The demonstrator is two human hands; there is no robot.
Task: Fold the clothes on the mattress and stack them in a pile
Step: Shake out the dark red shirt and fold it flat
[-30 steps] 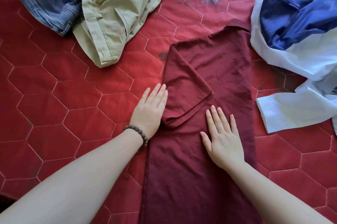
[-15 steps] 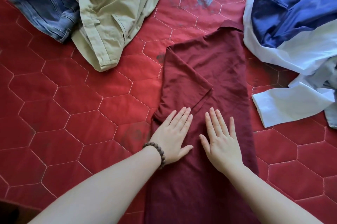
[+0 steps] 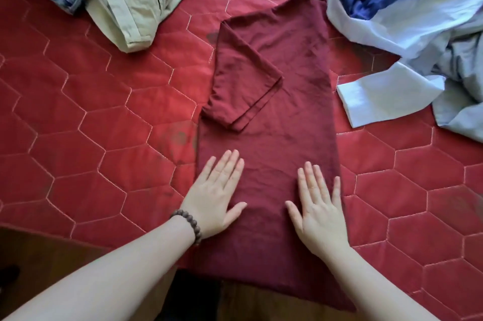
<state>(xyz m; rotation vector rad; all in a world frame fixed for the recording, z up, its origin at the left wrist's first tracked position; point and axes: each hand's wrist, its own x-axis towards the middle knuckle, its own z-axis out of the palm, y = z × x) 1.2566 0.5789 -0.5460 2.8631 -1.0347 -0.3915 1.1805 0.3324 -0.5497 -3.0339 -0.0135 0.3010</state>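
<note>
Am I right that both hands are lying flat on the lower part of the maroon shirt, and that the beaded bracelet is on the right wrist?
Not quite. The beaded bracelet is on the left wrist, as the head view shows. The rest holds: the left hand and right hand both lie flat on the lower part of the maroon shirt.
</note>
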